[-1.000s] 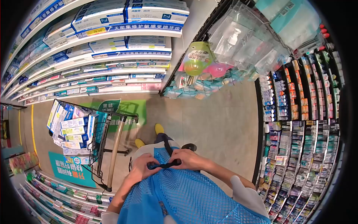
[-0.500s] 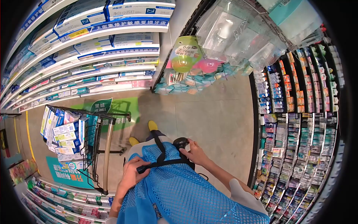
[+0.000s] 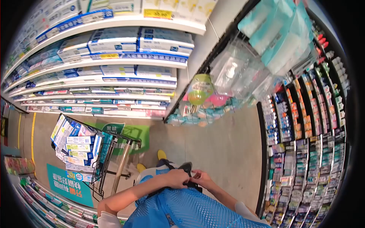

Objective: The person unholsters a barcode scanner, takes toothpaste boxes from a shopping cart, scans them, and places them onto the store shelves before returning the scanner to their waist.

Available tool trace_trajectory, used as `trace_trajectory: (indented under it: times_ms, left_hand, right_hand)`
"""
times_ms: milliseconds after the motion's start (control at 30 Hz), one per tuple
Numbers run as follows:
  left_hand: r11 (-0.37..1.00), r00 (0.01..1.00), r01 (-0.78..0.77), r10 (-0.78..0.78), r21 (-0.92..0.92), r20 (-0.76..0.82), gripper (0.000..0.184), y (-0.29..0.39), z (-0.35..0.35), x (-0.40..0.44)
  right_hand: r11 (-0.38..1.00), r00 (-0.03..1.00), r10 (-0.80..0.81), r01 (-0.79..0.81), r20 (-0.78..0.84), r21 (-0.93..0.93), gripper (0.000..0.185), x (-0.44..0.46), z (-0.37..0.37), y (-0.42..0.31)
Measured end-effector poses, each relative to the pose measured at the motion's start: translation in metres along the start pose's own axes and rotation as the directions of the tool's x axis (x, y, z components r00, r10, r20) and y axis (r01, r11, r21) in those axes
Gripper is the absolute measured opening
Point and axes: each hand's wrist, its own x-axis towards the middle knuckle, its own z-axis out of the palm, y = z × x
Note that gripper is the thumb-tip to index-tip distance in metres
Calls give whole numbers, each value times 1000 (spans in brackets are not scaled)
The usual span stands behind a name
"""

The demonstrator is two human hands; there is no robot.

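My left hand (image 3: 177, 178) is touching the strap (image 3: 195, 186) | right hand (image 3: 202, 179) is sitting near | can't tell grips | bumping fingers could be dropping it

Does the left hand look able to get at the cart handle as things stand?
Likely yes: nothing visible blocks the cart handle, though the left hand is busy at the black strap.

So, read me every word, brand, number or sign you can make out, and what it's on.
"牙龈有问题 快刷好易康": teal floor sign.
"Z", apparently: white-and-blue boxes on the shelf.
Too blurred: green floor sign, yellow price tag, blue shelf strip, green hanging package.
Too small: boxes in the cart, packages at right.
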Motion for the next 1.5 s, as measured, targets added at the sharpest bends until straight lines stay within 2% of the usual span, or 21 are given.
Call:
trace_trajectory:
  times_ms: [67,100,167,233,333,367,433,467,567,633,733,800,900,967,1067,1133,1167,1233,1267,1300,1500]
  left_hand:
    - [986,992,-113,119,123,-48,25,1,7,8]
    - [975,995,-98,92,202,40,26,10,0,10]
    - [964,993,-115,114,240,16,25,10,7,12]
    - [904,950,-207,278,374,-145,22,-7,31,17]
    - [853,847,-237,417,466,-331,24,-8,34,8]
    - [869,929,-187,308,459,-205,28,-6,30,7]
    - [884,927,-169,293,435,-236,31,1,21,1]
    - [947,977,-106,156,304,-145,33,6,12,0]
    - [984,971,-102,131,149,-202,30,-4,15,9]
    - [985,962,-125,148,116,-229,29,-6,14,7]
    - [988,958,-143,151,52,-244,27,-8,12,4]
    - [992,964,-123,124,20,-235,25,-13,13,4]
    - [986,926,-167,163,17,-340,22,-14,14,1]
    - [985,925,-168,170,35,-339,23,-20,14,3]
    - [981,937,-161,187,111,-294,24,-21,10,3]
    - [987,968,-66,99,147,-230,26,-13,5,-1]
    - [986,966,-66,102,155,-238,26,-12,2,-1]
    - [985,987,-59,83,165,-140,28,-11,3,3]
    - [960,938,-96,175,261,-299,24,-18,15,7]
    - [960,937,-95,175,263,-301,24,-23,23,11]
    - [771,878,-164,399,615,-266,33,-55,48,42]
  right_hand:
    - [995,988,76,-83,132,46,57,0,-9,-4]
    - [993,981,101,-110,167,44,56,-4,-11,-10]
    - [989,975,123,-135,187,56,61,-6,-13,-10]
    - [984,957,111,-144,268,105,66,0,-14,-5]
    - [966,954,8,-85,300,243,76,-4,-11,-7]
    - [961,968,8,-78,252,267,70,-11,-6,-16]
    - [946,973,63,-130,224,298,63,-11,-4,-15]
    - [955,975,46,-106,217,277,63,-7,-8,-11]
    - [973,960,125,-168,249,158,57,1,-18,-18]
    - [942,929,258,-303,266,144,40,-9,-15,-34]
    - [940,923,141,-238,357,244,52,-5,-14,-21]
    - [957,931,138,-213,337,196,52,5,-26,-23]
    - [982,946,134,-166,294,88,51,8,-34,-41]
    - [990,957,128,-139,262,24,50,6,-38,-51]
    - [992,971,118,-107,207,-62,49,-1,-43,-63]
    - [989,980,102,-82,173,-122,48,-5,-45,-74]
    - [986,983,93,-68,160,-153,48,-5,-45,-80]
    - [975,988,76,-46,135,-218,47,-7,-46,-93]
    - [968,990,70,-37,126,-248,47,-8,-45,-97]
    - [961,991,65,-31,116,-273,47,-10,-43,-100]
    - [907,998,32,-10,46,-420,45,-31,-27,-118]
